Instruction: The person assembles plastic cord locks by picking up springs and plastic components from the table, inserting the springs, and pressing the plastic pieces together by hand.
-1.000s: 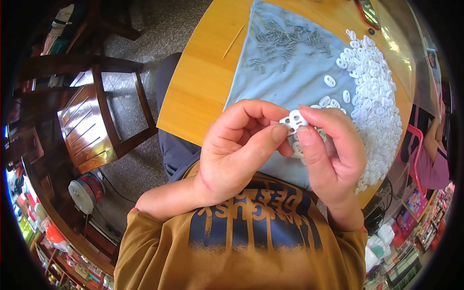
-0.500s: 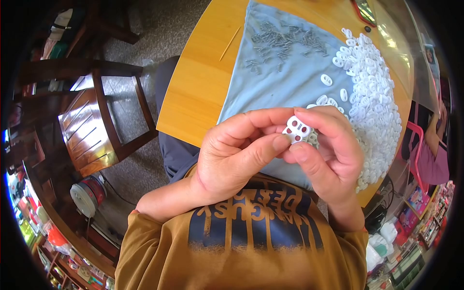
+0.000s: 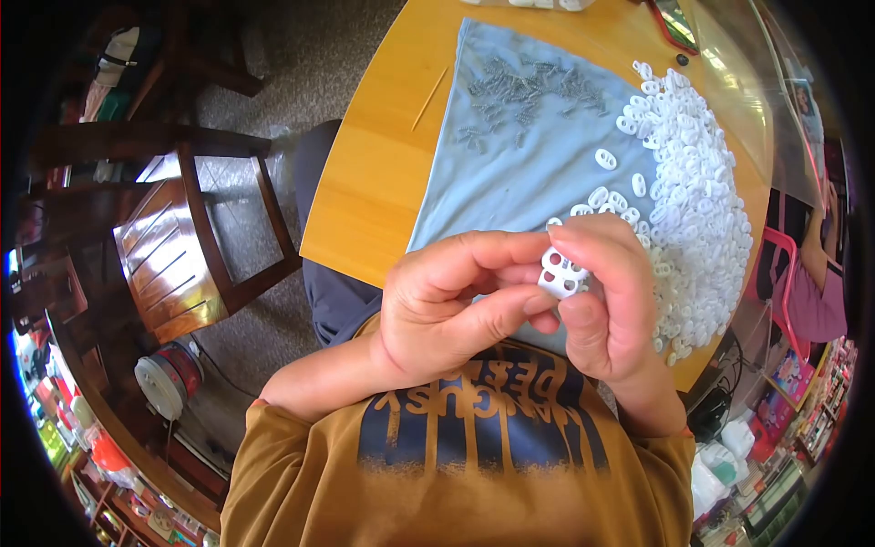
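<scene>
A small white plastic cord lock (image 3: pixel 563 273) with dark holes through it is held up in front of my chest. My left hand (image 3: pixel 451 305) is closed in a pinch, thumb and fingertips against the left side of the piece. My right hand (image 3: pixel 615 296) curls around the other side, its index fingertip on the top edge and its thumb close below. Fingers hide part of the piece. Beyond my hands, loose white oval two-hole pieces (image 3: pixel 693 173) lie heaped on the right. Small metal springs (image 3: pixel 533 87) are scattered over a blue cloth (image 3: pixel 519 178).
The cloth covers part of a yellow wooden table (image 3: pixel 365 201). A thin wooden stick (image 3: pixel 429 98) lies left of the cloth. A wooden chair (image 3: pixel 173 260) stands on the left. Another person's purple clothing (image 3: pixel 816 296) shows at the right edge, near a red frame.
The cord lock has turned and tilted between my fingers. My right thumb has slid lower on it. The whole view has shifted slightly.
</scene>
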{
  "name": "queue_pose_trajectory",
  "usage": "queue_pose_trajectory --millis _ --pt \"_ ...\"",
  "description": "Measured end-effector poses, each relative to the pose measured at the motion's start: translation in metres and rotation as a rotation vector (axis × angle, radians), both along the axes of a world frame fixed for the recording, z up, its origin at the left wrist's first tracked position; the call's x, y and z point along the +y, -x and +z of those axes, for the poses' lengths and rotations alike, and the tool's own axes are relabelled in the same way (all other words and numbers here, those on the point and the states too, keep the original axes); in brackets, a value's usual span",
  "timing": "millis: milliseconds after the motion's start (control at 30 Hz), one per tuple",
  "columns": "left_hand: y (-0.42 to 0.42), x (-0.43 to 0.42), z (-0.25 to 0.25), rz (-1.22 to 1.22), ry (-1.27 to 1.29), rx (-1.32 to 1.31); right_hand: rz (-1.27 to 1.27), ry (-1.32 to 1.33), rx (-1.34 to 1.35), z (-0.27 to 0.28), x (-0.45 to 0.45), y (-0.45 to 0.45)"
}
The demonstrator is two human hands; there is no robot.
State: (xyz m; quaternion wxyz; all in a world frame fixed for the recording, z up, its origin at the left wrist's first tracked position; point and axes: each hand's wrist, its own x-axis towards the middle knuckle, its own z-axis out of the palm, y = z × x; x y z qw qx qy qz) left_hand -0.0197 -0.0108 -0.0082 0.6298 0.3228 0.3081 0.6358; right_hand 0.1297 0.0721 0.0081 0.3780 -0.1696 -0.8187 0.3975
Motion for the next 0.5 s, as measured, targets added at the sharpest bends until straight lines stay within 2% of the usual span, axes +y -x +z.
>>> queue_pose_trajectory --millis 167,500 --pt "-0.005 -0.001 -0.002 0.040 -0.030 -0.039 -0.053 -0.097 0.057 -0.007 -0.005 0.002" --pt "-0.010 -0.006 -0.008 0.093 -0.037 0.145 -0.060 -0.074 0.137 -0.022 -0.012 0.002"
